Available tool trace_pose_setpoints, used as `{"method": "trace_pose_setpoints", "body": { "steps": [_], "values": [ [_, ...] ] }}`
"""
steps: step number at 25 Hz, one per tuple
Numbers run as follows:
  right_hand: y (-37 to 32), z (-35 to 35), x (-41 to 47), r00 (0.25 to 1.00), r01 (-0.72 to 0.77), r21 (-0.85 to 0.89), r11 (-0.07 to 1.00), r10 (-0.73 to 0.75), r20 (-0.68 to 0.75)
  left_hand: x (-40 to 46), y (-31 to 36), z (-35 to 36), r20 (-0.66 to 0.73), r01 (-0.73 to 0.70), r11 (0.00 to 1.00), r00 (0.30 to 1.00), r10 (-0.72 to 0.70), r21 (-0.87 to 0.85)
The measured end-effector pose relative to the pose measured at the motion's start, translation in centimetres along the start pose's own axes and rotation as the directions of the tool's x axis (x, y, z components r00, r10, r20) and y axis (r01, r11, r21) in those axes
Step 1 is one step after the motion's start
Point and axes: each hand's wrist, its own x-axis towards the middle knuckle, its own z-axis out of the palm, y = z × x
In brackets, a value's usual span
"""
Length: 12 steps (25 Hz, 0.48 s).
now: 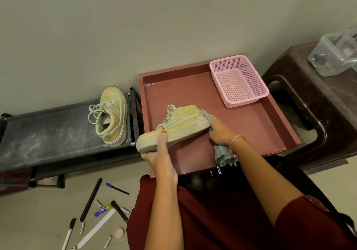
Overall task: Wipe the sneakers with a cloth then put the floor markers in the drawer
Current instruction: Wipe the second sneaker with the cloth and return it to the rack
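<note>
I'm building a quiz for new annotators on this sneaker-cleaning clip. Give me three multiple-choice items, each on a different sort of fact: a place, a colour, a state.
1. Where does the second sneaker rest?
A. on the dark shoe rack
B. in the basket
C. on the floor

2. What colour is the basket in the drawer?
A. blue
B. pink
C. white

3. What is the right hand doing?
A. hanging idle
B. holding a marker
C. pressing a cloth to the held sneaker's heel

Key: 1 A, it sits on the shoe rack left of the drawer. 2 B, its mesh is pink. 3 C, the cloth meets the held sneaker, which the left hand grips.
</note>
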Motion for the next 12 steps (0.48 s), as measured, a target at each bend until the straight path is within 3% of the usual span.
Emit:
{"method": "trace_pose_setpoints", "body": {
  "steps": [2, 4, 7, 9, 12],
  "values": [
    [-1.1, 0.5, -0.7, 0.998, -0.064, -0.037, 0.997, 0.063, -0.024, -0.1, -0.4, 0.3, -0.011, -0.008, 1.000, 1.000, 0.008, -0.002],
    [-3.2, 2.7, -3.3, 0.992, -0.042, -0.110, 0.993, 0.028, -0.127, 0.0, -0.6, 0.5, -0.027, -0.002, 1.000, 1.000, 0.002, -0.027],
    [-7.1, 7.4, -8.7, 0.933, 0.261, -0.129, 0.957, -0.285, -0.218, 0.3, -0.7, 0.3, -0.047, 0.038, 0.999, 0.998, -0.039, -0.008],
    [-6.3, 8.9, -9.8, 0.847, 0.363, -0.271, 0.891, -0.437, -0.303, 0.4, -0.9, -0.1, -0.056, 0.040, 0.999, 0.998, -0.039, 0.008],
    [-2.7, 7.3, -6.9, 0.835, 0.197, -0.401, 0.895, -0.367, -0.410, 0.4, -0.9, -0.1, -0.075, 0.022, 1.000, 0.997, -0.022, 0.002]
  ]
}}
